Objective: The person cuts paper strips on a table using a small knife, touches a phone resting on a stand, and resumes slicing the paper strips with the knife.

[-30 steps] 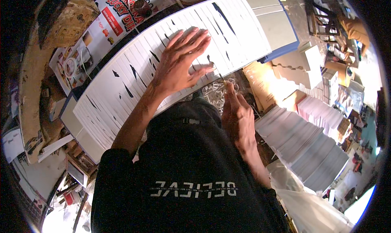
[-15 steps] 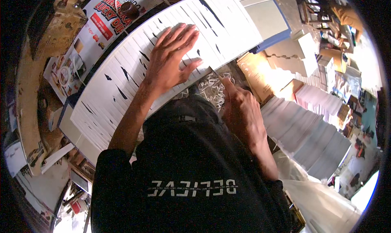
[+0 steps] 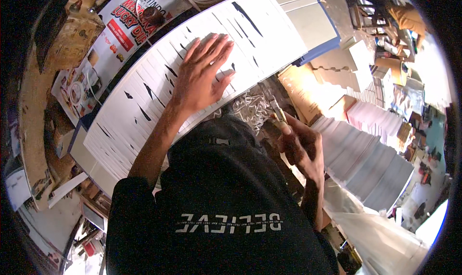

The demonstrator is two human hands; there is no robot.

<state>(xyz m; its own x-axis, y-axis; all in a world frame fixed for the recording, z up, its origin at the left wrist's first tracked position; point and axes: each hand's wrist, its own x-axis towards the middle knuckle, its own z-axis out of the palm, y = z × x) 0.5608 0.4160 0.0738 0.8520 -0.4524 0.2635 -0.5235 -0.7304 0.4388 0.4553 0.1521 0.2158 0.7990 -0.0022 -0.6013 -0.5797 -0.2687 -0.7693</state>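
A long row of white paper strips (image 3: pixel 269 34), with narrow black slits and patches between them, stretches across my front from lower left to upper right. My left hand (image 3: pixel 202 77) lies flat on it, fingers slightly spread and holding nothing. Beyond the row's near edge, my right hand (image 3: pixel 303 145) is closed round a cutter knife (image 3: pixel 280 115) with a pale yellowish handle. Its thin blade points up and left toward that edge; whether the tip touches the paper is hard to tell. Curled white paper trimmings (image 3: pixel 250 106) lie below the edge, between the knife and my body.
Tall stacks of paper (image 3: pixel 365 154) stand to the right, beside brown cardboard (image 3: pixel 303 89). Blue-edged, cream boards (image 3: pixel 313 25) extend from under the row at the upper right. A printed banner (image 3: pixel 115 39) and wooden box (image 3: pixel 79 39) are at the upper left.
My right hand and the knife have drawn back to the right and down, away from the paper's edge, and the knife shows more fully. My left hand stays almost in place.
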